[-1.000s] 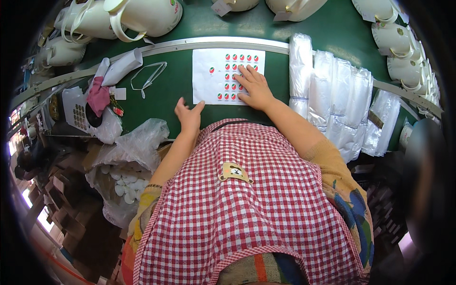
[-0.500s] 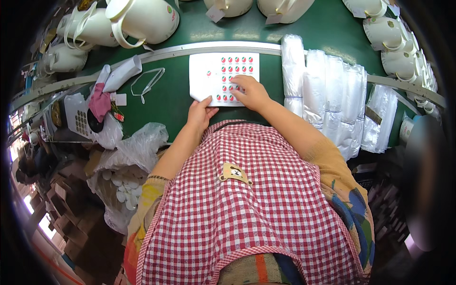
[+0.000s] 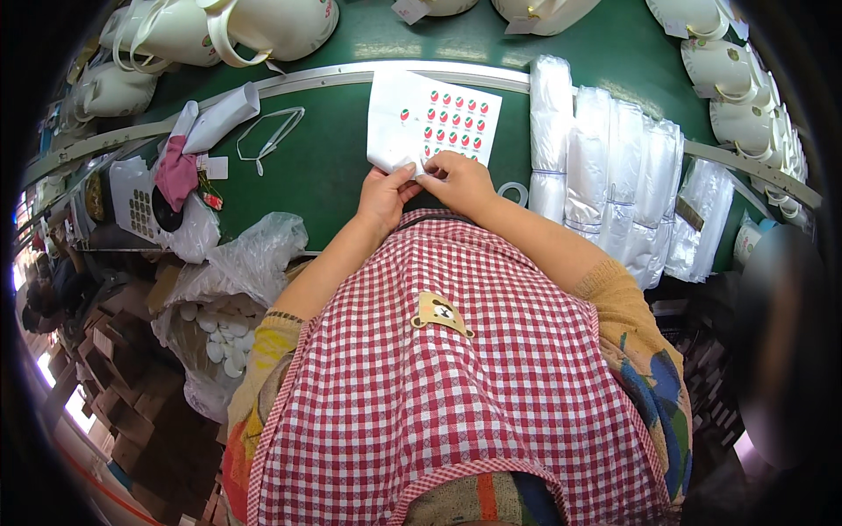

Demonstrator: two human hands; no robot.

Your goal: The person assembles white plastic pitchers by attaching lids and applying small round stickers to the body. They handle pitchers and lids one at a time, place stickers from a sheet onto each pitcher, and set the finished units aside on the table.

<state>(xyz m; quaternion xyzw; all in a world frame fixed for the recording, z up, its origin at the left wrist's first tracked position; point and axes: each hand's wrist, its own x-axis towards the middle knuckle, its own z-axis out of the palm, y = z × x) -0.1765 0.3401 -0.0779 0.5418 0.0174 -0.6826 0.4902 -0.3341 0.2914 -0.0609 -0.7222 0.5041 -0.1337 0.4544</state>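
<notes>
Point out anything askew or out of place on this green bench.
The sticker sheet sits tilted, its near edge lifted between the left hand and right hand. A pink cloth lies crumpled at the left. Nothing looks spilled or broken.

Green work table [image 3: 324, 167] with a metal rail [image 3: 333, 77] along its far edge — green conveyor belt [image 3: 570, 44] behind. Off the table's left edge, stacked cardboard boxes [image 3: 132, 412] on a dim floor — daylight low-left.

Both hands' fingers [image 3: 410, 172] pinch the sticker sheet [image 3: 430, 123] (near edge).
</notes>
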